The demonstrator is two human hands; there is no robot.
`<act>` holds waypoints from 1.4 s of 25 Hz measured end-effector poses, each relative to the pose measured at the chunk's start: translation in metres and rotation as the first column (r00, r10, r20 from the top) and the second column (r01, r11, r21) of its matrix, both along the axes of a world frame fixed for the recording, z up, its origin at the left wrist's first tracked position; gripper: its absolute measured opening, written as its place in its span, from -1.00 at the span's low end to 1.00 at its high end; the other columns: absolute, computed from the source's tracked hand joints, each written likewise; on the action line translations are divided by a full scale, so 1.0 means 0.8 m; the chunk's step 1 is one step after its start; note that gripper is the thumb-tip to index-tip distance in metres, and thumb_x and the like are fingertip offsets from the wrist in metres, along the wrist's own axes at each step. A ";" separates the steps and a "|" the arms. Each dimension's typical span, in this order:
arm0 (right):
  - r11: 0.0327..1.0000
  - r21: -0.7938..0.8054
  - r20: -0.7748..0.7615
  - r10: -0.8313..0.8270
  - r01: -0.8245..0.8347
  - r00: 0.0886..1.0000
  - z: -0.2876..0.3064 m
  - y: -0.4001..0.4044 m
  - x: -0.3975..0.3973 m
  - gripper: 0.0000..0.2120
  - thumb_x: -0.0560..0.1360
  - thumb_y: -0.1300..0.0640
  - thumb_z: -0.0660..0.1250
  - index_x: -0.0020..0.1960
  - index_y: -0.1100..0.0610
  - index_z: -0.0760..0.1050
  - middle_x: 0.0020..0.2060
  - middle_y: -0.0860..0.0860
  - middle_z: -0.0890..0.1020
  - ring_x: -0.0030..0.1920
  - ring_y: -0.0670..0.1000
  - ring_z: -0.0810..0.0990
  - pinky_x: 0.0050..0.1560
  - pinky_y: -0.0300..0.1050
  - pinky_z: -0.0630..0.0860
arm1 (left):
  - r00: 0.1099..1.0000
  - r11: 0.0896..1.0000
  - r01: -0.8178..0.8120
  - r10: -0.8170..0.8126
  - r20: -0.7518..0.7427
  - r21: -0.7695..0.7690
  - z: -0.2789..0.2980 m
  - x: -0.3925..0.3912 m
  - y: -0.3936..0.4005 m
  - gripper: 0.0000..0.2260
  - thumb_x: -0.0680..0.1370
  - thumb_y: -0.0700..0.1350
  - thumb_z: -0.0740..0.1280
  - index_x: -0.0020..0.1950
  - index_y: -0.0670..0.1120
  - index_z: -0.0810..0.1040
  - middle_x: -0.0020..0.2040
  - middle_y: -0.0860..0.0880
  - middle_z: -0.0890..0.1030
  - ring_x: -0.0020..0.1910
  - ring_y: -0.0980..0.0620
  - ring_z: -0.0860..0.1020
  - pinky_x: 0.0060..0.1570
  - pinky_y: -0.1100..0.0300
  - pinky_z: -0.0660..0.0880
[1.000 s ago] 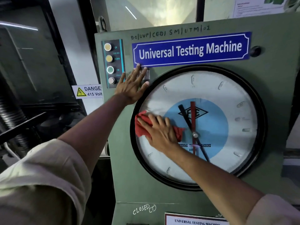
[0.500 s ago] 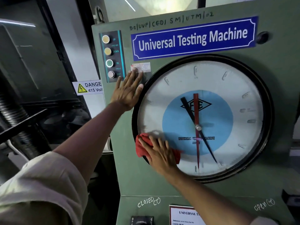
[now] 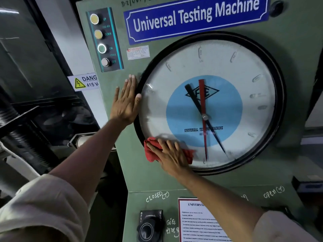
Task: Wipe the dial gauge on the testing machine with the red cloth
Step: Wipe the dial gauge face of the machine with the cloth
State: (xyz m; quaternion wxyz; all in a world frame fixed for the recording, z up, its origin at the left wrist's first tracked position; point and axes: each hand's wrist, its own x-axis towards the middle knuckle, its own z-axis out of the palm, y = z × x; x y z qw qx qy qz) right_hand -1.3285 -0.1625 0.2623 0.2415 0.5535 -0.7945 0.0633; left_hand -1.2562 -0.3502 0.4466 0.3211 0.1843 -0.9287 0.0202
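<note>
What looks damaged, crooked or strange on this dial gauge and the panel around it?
Nothing looks broken or askew. The dial gauge shows no crack, though its scale numbers look faint and hazy. The only oddity is chalk handwriting on the green panel below. The right hand presses the red cloth on its lower left.

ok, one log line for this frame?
phase: wiping | right hand: pressing red cloth on dial gauge, lower left | left hand: flat on green panel, thumb at gauge rim

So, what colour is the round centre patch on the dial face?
Light blue round patch on the white dial gauge; head view.
</note>
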 end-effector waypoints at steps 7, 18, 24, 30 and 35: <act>0.999 -0.036 0.089 -0.014 0.017 0.996 -0.027 0.007 0.007 -0.11 0.40 0.02 0.52 0.64 -0.23 0.22 0.44 0.04 0.50 0.14 0.11 0.56 0.08 0.08 0.52 | 1.000 1.000 0.014 -0.013 -0.022 0.015 0.009 -0.017 0.023 -0.37 0.74 0.15 -0.09 0.71 -0.14 -0.19 0.73 -0.06 -0.06 0.71 0.00 -0.05 0.66 -0.08 -0.13; 0.812 -0.216 0.711 -0.250 0.543 0.658 -0.115 0.098 0.034 -0.15 0.45 -0.04 0.49 0.66 -0.13 0.22 0.28 0.06 0.52 0.12 0.16 0.54 0.04 0.12 0.54 | 0.987 1.000 -0.002 -0.001 -0.159 -0.018 0.022 -0.063 0.056 -0.30 0.70 0.27 -0.05 0.71 -0.07 -0.16 0.73 -0.08 -0.10 0.71 -0.10 -0.07 0.64 -0.12 -0.08; 0.383 0.113 0.985 0.078 0.917 -0.154 -0.066 0.053 0.030 -0.32 0.71 -0.13 0.13 0.71 -0.11 -0.14 0.45 0.23 0.30 0.30 0.29 0.45 0.33 0.17 0.45 | 0.971 0.999 -0.009 0.000 -0.241 -0.038 0.038 -0.087 0.072 -0.32 0.71 0.25 -0.02 0.72 -0.06 -0.13 0.73 -0.10 -0.09 0.71 -0.13 -0.08 0.63 -0.09 -0.11; 0.315 0.205 0.958 0.131 0.927 -0.256 -0.071 0.057 0.010 -0.31 0.72 -0.14 0.09 0.70 -0.11 -0.22 0.51 0.24 0.24 0.37 0.30 0.41 0.40 0.21 0.38 | 0.964 0.998 -0.010 -0.008 -0.266 -0.064 0.038 -0.096 0.069 -0.32 0.71 0.26 -0.02 0.72 -0.06 -0.11 0.73 -0.10 -0.07 0.71 -0.11 -0.06 0.63 -0.05 -0.13; 0.190 0.166 0.972 0.132 0.968 -0.193 -0.061 0.082 -0.049 -0.34 0.72 -0.09 0.11 0.72 -0.01 -0.09 0.59 0.22 0.18 0.47 0.30 0.32 0.49 0.27 0.25 | 0.965 0.994 0.022 -0.048 -0.257 -0.105 0.049 -0.101 0.066 -0.33 0.71 0.26 -0.03 0.72 -0.05 -0.12 0.73 -0.10 -0.06 0.71 -0.10 -0.05 0.63 -0.06 -0.14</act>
